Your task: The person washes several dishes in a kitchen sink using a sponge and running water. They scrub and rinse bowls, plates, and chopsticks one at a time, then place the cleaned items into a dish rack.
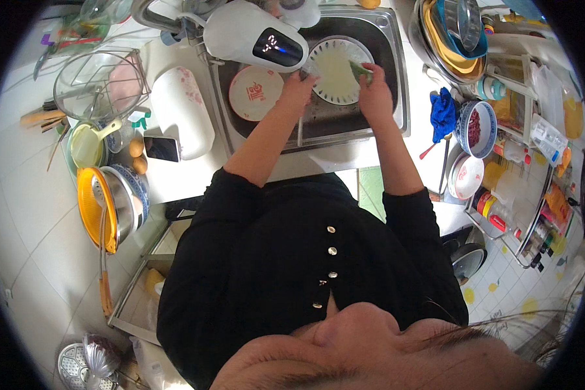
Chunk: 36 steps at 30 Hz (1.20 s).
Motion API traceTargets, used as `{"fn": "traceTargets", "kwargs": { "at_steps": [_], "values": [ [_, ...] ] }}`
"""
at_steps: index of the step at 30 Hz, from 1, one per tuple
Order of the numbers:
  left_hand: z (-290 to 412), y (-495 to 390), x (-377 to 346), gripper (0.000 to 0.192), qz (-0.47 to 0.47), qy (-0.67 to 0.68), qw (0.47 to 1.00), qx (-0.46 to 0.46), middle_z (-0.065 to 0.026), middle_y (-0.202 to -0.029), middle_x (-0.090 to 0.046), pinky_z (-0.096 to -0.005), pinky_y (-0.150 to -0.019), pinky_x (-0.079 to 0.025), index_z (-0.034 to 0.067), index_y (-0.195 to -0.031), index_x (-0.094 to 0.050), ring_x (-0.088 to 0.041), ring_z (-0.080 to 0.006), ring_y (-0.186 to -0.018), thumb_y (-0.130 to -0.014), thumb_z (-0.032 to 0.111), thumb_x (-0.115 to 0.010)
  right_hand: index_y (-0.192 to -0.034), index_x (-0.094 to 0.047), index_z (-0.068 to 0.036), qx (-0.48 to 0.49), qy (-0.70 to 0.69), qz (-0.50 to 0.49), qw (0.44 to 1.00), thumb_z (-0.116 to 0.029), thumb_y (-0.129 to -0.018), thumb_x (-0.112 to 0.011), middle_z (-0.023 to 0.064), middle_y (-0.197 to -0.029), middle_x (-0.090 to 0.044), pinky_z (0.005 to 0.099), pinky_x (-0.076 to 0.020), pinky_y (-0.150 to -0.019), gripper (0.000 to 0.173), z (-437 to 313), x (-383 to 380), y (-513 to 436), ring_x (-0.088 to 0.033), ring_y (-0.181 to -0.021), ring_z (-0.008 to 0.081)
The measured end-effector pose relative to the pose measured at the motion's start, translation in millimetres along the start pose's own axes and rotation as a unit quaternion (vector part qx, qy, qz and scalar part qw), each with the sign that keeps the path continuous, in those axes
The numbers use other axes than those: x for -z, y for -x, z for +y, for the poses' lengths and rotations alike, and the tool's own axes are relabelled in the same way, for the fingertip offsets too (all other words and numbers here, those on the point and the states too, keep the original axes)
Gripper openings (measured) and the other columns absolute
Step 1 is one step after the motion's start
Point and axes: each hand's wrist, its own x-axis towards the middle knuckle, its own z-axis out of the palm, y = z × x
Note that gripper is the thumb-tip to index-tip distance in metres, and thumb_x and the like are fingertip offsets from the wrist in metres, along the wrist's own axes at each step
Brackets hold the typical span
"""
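Observation:
Over the steel sink, my left hand grips the left rim of a white plate with oval marks around its border. My fingertips there are partly hidden under the white electric faucet, whose display is lit. My right hand pinches a green scouring pad or sponge against the plate's right side. Left of my left hand, a second white plate with a red rim and red print lies in the sink.
On the left counter are a white lidded box, a phone, eggs and a yellow strainer among stacked bowls. At right sit a blue cloth, a patterned bowl of dark red pieces, nested basins and a bottle rack.

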Motion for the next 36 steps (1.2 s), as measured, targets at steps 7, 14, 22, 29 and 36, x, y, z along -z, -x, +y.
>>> {"fn": "traceTargets", "kwargs": {
  "at_steps": [7, 14, 22, 29, 36],
  "values": [
    [-21.8, 0.7, 10.3, 0.038, 0.052, -0.017, 0.997, 0.047, -0.0046, -0.092, -0.062, -0.0283, -0.053, -0.044, 0.007, -0.112, -0.058, -0.054, -0.0146, -0.068, -0.080, 0.024, -0.071, -0.117, -0.055, -0.010, 0.241, 0.201, -0.018, 0.949, -0.023, -0.084, -0.062, 0.0131, -0.110, -0.065, 0.0459, -0.0486, -0.082, 0.036, 32.7, -84.8, 12.4, -0.061, -0.101, 0.0321],
    [-22.8, 9.1, 3.8, 0.051, 0.020, 0.061, 0.996, 0.054, -0.0041, -0.097, -0.063, -0.0287, -0.054, -0.046, 0.008, -0.117, -0.055, -0.054, -0.0150, -0.077, -0.078, 0.035, -0.074, -0.107, -0.063, -0.014, 0.254, 0.296, -0.074, 0.918, -0.018, -0.076, -0.063, 0.0076, -0.098, -0.067, 0.0426, -0.0506, -0.076, 0.031, 51.3, -76.9, -7.9, -0.064, -0.093, 0.0266],
    [-1.1, 18.0, -18.2, 0.088, -0.006, 0.121, 0.983, 0.140, -0.0096, -0.110, -0.053, -0.0323, -0.053, -0.048, 0.009, -0.137, -0.031, -0.051, -0.0171, -0.078, -0.073, 0.052, -0.074, -0.113, -0.062, -0.012, 0.194, 0.169, -0.156, 0.954, -0.028, -0.082, -0.061, 0.0151, -0.086, -0.067, 0.0458, -0.0507, -0.071, 0.035, 24.9, -26.9, -12.0, -0.065, -0.083, 0.0352],
    [16.2, 32.8, -35.4, 0.085, 0.020, 0.127, 0.980, 0.151, -0.0131, -0.121, -0.048, -0.0392, -0.055, -0.048, 0.011, -0.141, -0.028, -0.054, -0.0235, -0.088, -0.078, 0.054, -0.066, -0.118, -0.060, -0.013, 0.132, 0.157, -0.158, 0.966, -0.034, -0.082, -0.063, 0.0164, -0.089, -0.068, 0.0467, -0.0501, -0.074, 0.042, -31.6, -26.1, 13.7, -0.065, -0.085, 0.0366],
    [42.7, 44.7, 29.6, 0.054, -0.054, 0.103, 0.982, 0.146, -0.0047, -0.112, -0.054, -0.0353, -0.070, -0.047, 0.018, -0.124, -0.047, -0.056, -0.0178, -0.084, -0.080, 0.048, -0.057, -0.123, -0.059, -0.018, 0.396, 0.161, -0.092, 0.899, -0.021, -0.078, -0.067, 0.0129, -0.104, -0.068, 0.0419, -0.0498, -0.083, 0.046, -23.3, -20.0, 28.4, -0.064, -0.097, 0.0326]
  ]
}}
